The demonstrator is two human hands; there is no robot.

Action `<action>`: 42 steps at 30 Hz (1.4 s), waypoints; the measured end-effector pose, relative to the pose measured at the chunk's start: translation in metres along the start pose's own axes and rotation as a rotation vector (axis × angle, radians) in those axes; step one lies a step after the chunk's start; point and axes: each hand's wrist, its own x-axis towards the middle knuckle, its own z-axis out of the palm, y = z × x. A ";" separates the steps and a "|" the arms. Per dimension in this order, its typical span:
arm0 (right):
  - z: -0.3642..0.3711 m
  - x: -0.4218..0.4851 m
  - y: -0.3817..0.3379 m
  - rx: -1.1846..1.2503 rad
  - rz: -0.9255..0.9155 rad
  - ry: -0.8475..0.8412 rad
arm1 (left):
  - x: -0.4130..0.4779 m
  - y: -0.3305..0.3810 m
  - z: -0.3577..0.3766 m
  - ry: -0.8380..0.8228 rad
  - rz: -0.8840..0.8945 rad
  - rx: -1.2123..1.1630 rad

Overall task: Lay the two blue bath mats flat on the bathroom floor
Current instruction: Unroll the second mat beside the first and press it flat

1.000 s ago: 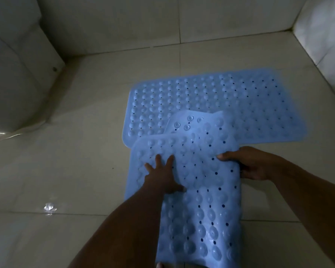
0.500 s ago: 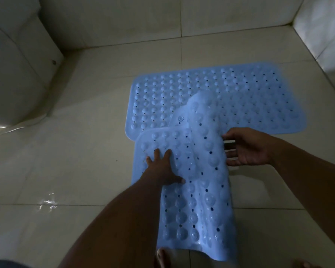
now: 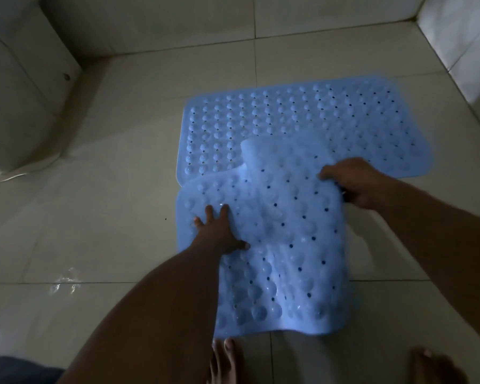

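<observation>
The far blue bath mat (image 3: 330, 120) lies flat on the tiled floor, long side left to right. The near blue bath mat (image 3: 283, 259) runs toward me and overlaps the far mat's near edge; its far right part is lifted and folded, suction cups showing. My left hand (image 3: 219, 231) presses flat on the near mat's left part, fingers spread. My right hand (image 3: 352, 184) grips the near mat's raised right edge, thumb on top, fingers underneath.
A toilet base (image 3: 17, 106) stands at the left. Tiled walls close the back (image 3: 233, 18) and the right (image 3: 460, 37). A wet patch (image 3: 65, 282) glints on the floor at the near left. My bare feet (image 3: 225, 361) stand just behind the near mat.
My right hand has pulled the near mat's folded edge out to the right, so the mat now spreads wider. My left hand stays pressed on the left part.
</observation>
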 end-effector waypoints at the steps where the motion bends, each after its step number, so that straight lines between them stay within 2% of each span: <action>1: -0.014 0.001 -0.007 -0.038 -0.032 0.068 | 0.000 -0.004 -0.001 -0.003 -0.035 -0.006; 4: -0.050 -0.001 -0.015 -0.333 -0.129 0.130 | 0.002 -0.008 -0.004 -0.003 -0.016 -0.018; 7: -0.059 -0.003 -0.002 -0.431 -0.054 0.137 | -0.001 0.004 -0.003 -0.037 -0.002 0.002; 10: -0.056 -0.020 0.009 -0.310 0.202 -0.157 | -0.001 0.016 0.001 -0.055 0.015 -0.031; 12: -0.057 -0.028 0.017 -0.144 0.217 -0.301 | 0.002 0.024 0.002 -0.033 0.060 -0.019; 14: -0.056 -0.027 0.025 0.083 0.226 -0.360 | 0.003 0.034 0.002 -0.039 0.124 0.016; 16: -0.051 -0.020 0.032 0.228 0.259 -0.316 | -0.001 0.044 0.003 -0.055 0.186 0.060; 18: -0.045 -0.012 0.039 0.257 0.268 -0.274 | -0.005 0.055 0.005 -0.072 0.237 0.096; 21: -0.041 -0.014 0.039 0.224 0.296 -0.366 | -0.006 0.064 0.009 -0.096 0.252 0.086; 26: -0.041 -0.012 0.032 0.083 0.268 -0.488 | 0.002 0.065 0.007 -0.038 0.269 0.087; 27: -0.040 -0.012 0.033 -0.004 0.257 -0.469 | 0.005 0.065 0.007 -0.036 0.271 0.098; 29: -0.045 -0.007 0.038 -0.124 0.209 -0.302 | 0.008 0.065 0.006 -0.036 0.270 0.126; 32: -0.082 0.016 0.059 -0.174 0.050 0.148 | 0.010 0.066 0.002 -0.015 0.263 0.164; 33: -0.096 0.018 0.060 -0.271 0.024 0.290 | 0.009 0.068 0.002 -0.006 0.257 0.177; 35: -0.113 0.008 0.057 -0.509 -0.009 0.455 | 0.004 0.075 0.002 -0.005 0.236 0.202; 38: -0.115 -0.001 0.062 -0.662 -0.101 0.501 | -0.002 0.090 0.003 -0.007 0.198 0.211; 42: -0.110 0.007 0.074 -0.532 -0.048 0.384 | -0.004 0.094 0.009 -0.041 0.189 0.274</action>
